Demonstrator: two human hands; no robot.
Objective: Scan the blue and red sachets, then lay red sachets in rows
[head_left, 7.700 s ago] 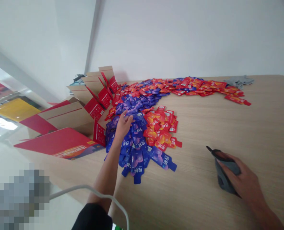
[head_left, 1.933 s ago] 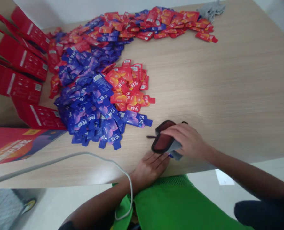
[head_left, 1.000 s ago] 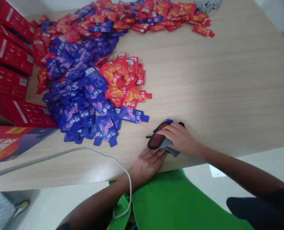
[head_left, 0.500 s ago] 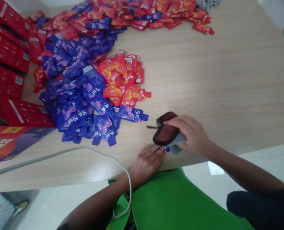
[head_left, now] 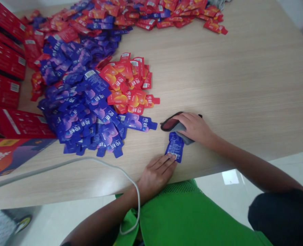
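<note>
A blue-purple sachet (head_left: 175, 147) with small white print lies on the table near its front edge. The stretched fingertips of my left hand (head_left: 158, 171) rest flat on the sachet's lower end and press it to the table. My right hand (head_left: 196, 127) is closed around a grey wiping cloth (head_left: 179, 127) with a dark red mesh face and black edging. The cloth touches or slightly overlaps the sachet's capped top end; its underside is hidden. Left of the cloth lies a single blue sachet (head_left: 138, 122), sticking out from the blue pile.
A large pile of blue sachets (head_left: 87, 102) covers the left of the table, beside a smaller group of red-orange sachets (head_left: 127, 78). More mixed sachets (head_left: 146, 13) lie along the back. Red boxes (head_left: 5, 61) line the left edge. A grey cable (head_left: 100, 160) crosses the front left.
My right hand has moved the cloth away from me and lowered it to the table, uncovering the sachet. The left hand has stayed in place.
</note>
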